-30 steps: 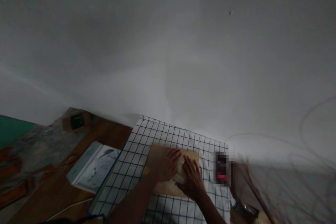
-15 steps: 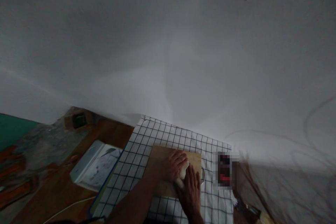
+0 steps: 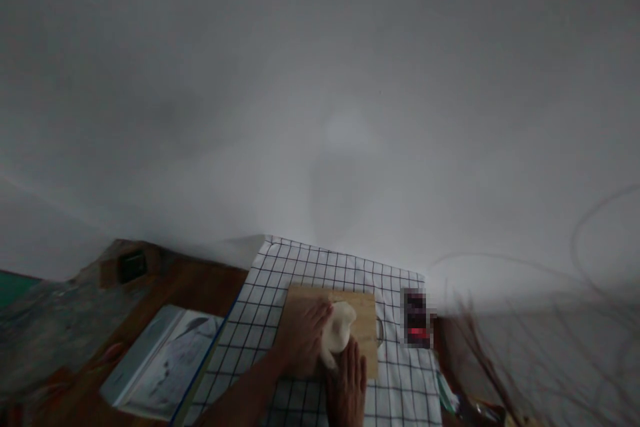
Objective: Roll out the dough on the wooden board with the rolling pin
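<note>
Pressing against the left side of a soft, cream-white, dough-like lump (image 3: 341,327) with the left hand (image 3: 305,333), palm down, fingers stretched out toward the far side. Laying the right hand (image 3: 349,373) at the near right side of the same lump, fingers straight, close together and pointing away from the body. Grip open in both hands, with fingers flattened rather than wrapped around. Cannot tell the exact contact beneath the palms.

Lump resting near the middle of a light-brown, rectangular wooden board (image 3: 369,317), full and rounded at the far end, narrowing to a tail between the hands. At the board's right edge, a thin curved handle (image 3: 381,331). Under the board, a white cloth with thin black checks (image 3: 240,340), spread over a blue-edged counter (image 3: 193,387). On the cloth to the right, well apart from the hands, a dark object with a red patch (image 3: 417,320), pixelated past recognition.

To the left of the counter, on a brown wooden surface (image 3: 200,283), a flat, grey-and-white, book-like item (image 3: 165,360) with a dark print. Behind everything, a plain pale-grey wall (image 3: 350,113). At far right, thin, dry, brownish twigs (image 3: 477,343), blurred.
</note>
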`<control>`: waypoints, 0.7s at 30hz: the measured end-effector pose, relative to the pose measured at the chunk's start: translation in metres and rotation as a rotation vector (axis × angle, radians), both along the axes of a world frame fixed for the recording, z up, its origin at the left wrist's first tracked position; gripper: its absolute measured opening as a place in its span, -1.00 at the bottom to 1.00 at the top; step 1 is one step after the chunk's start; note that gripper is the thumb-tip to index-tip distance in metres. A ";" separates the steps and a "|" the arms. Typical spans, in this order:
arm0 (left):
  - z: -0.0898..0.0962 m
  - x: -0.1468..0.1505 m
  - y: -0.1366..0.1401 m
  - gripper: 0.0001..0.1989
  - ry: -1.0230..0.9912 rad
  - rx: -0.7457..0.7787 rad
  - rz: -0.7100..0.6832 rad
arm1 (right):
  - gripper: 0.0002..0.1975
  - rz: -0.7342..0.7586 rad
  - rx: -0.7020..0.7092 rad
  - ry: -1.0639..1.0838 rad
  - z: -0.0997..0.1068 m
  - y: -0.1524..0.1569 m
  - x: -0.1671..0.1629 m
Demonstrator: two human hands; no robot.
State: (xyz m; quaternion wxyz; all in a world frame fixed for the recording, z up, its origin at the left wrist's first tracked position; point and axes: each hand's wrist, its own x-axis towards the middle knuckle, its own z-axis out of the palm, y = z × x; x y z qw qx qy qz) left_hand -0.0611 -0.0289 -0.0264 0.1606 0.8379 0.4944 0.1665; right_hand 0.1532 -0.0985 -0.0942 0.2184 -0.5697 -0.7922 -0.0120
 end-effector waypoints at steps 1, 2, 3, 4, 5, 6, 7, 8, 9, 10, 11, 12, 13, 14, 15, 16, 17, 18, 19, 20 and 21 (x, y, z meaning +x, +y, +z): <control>-0.004 -0.003 -0.008 -0.21 -0.006 -0.002 0.022 | -0.39 0.007 0.014 0.000 -0.004 -0.001 0.001; -0.009 -0.004 -0.014 -0.21 -0.011 0.001 0.055 | -0.40 0.019 0.026 -0.004 -0.006 -0.002 0.002; -0.014 -0.004 -0.019 -0.21 -0.014 0.006 0.090 | -0.43 0.036 0.033 -0.010 -0.007 -0.002 0.004; -0.019 -0.003 -0.021 -0.21 -0.014 0.008 0.124 | -0.47 0.055 0.036 -0.018 -0.006 -0.001 0.006; -0.023 0.000 -0.022 -0.22 -0.010 0.007 0.157 | -0.51 0.070 0.033 -0.024 -0.004 -0.001 0.009; -0.025 0.003 -0.020 -0.23 -0.001 0.002 0.184 | -0.55 0.077 0.027 -0.027 -0.002 0.000 0.013; -0.025 0.007 -0.016 -0.25 0.014 -0.005 0.207 | -0.57 0.077 0.018 -0.024 0.001 -0.001 0.018; -0.023 0.010 -0.011 -0.28 0.036 -0.008 0.228 | -0.60 0.072 0.012 -0.013 0.003 -0.002 0.024; -0.020 0.014 -0.004 -0.31 0.062 -0.001 0.228 | -0.62 0.071 0.010 0.001 0.004 -0.004 0.030; -0.015 0.018 0.004 -0.34 0.087 0.021 0.195 | -0.65 0.071 0.014 0.016 0.004 -0.007 0.038; -0.009 0.022 0.012 -0.40 0.105 0.058 0.123 | -0.67 0.069 0.024 0.026 0.003 -0.011 0.046; -0.003 0.027 0.020 -0.46 0.112 0.107 0.007 | -0.69 0.065 0.033 0.028 0.002 -0.016 0.055; 0.002 0.031 0.027 -0.54 0.108 0.159 -0.131 | -0.69 0.061 0.032 0.020 0.000 -0.020 0.065; 0.007 0.035 0.034 -0.61 0.097 0.204 -0.268 | -0.69 0.067 0.019 0.005 -0.001 -0.025 0.075; 0.011 0.040 0.041 -0.67 0.083 0.238 -0.378 | -0.68 0.081 -0.006 -0.009 -0.001 -0.029 0.084; 0.013 0.044 0.047 -0.70 0.074 0.260 -0.447 | -0.67 0.102 -0.040 -0.018 -0.001 -0.033 0.092; 0.015 0.048 0.052 -0.71 0.068 0.266 -0.483 | -0.66 0.125 -0.083 -0.021 0.000 -0.036 0.099; 0.017 0.052 0.058 -0.72 0.056 0.254 -0.475 | -0.65 0.142 -0.124 -0.022 0.002 -0.038 0.103; 0.018 0.054 0.063 -0.74 0.039 0.233 -0.433 | -0.63 0.146 -0.159 -0.023 0.004 -0.040 0.106; 0.020 0.055 0.069 -0.77 0.013 0.213 -0.366 | -0.62 0.134 -0.188 -0.027 0.006 -0.042 0.106; 0.022 0.055 0.074 -0.82 -0.015 0.186 -0.292 | -0.61 0.113 -0.208 -0.036 0.009 -0.043 0.105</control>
